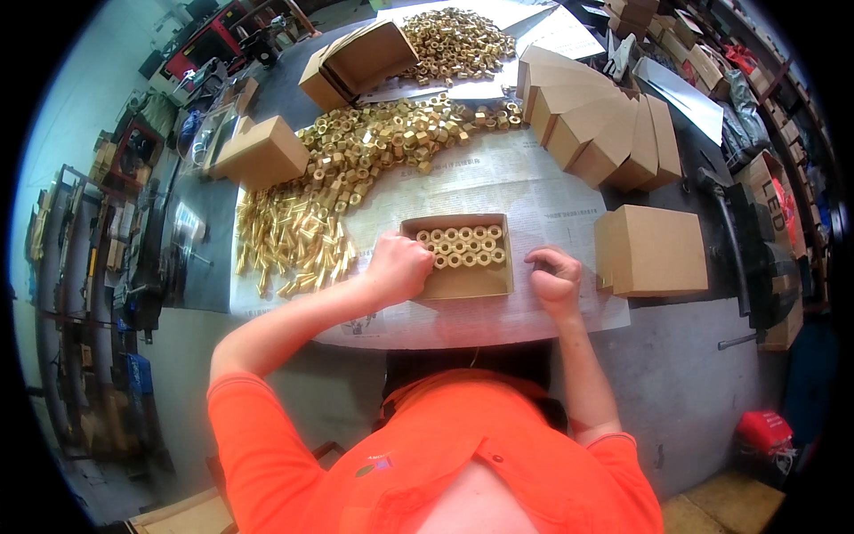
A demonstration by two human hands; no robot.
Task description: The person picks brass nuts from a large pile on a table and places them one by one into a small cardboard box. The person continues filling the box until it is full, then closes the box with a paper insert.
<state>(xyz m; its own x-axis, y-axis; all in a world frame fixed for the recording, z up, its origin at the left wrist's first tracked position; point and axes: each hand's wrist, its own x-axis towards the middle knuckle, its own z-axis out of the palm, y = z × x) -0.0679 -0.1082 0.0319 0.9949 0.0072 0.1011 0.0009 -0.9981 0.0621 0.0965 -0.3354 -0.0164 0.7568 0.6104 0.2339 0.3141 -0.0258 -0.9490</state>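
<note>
A small open cardboard box (470, 283) lies on the newspaper in front of me, with rows of brass hex nuts (468, 246) standing side by side in its far part; its near part shows bare cardboard. My left hand (400, 267) is closed at the box's left wall, its fingers reaching over the edge beside the nuts. Whatever those fingers hold is hidden. To the right of the box, apart from it, my right hand (556, 278) hovers over the newspaper with its fingers curled in. I cannot make out anything inside that curl.
Loose brass nuts (391, 138) spread behind the box, with slender brass pieces (289, 240) at left and another nut pile (454, 44) farther back. Cardboard boxes stand at left (262, 153), at the back (356, 62) and right (654, 251). Folded cartons (596, 125) fan out at the back right.
</note>
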